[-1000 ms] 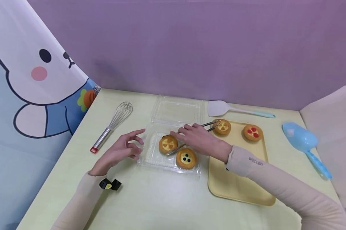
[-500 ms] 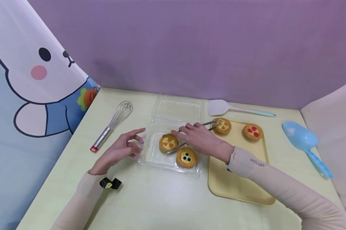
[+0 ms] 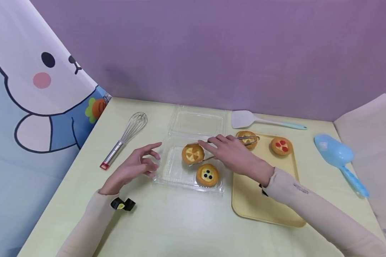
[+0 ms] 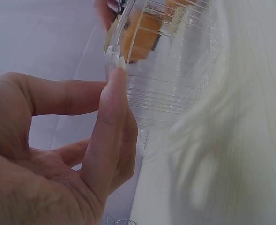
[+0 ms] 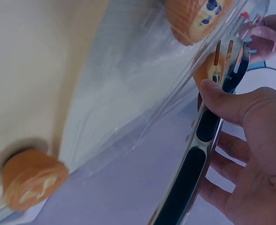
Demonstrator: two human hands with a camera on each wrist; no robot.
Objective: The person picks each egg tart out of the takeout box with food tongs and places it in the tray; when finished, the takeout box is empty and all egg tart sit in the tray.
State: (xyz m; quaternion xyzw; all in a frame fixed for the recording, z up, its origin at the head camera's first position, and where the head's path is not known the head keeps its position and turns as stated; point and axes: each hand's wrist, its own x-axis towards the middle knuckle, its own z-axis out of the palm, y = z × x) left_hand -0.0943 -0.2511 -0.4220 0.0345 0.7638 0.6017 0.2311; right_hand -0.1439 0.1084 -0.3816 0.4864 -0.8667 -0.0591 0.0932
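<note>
In the head view, my right hand (image 3: 236, 153) grips metal tongs (image 3: 202, 160) with slotted heads and black grips, seen closely in the right wrist view. Between the tong heads is a round tart with a pinwheel topping (image 3: 193, 154), inside or just over the clear plastic clamshell box (image 3: 173, 175). A blueberry-topped tart (image 3: 207, 175) sits in the box's front right corner. At the box's left side is my left hand (image 3: 136, 165), its fingers loosely bent. Its fingertips (image 4: 115, 86) are right at the rim in the left wrist view.
Right of the box lies a yellow tray (image 3: 260, 207) with a second pinwheel tart (image 3: 250, 142), partly behind the tongs' handle end, and a strawberry-topped tart (image 3: 281, 146). A white spatula (image 3: 244, 119), a whisk (image 3: 128, 134) and a blue scoop (image 3: 334, 151) surround them.
The right hand has moved slightly right and away with the tongs, and the pinwheel tart between their heads has shifted the same way. The left hand keeps its place by the box.
</note>
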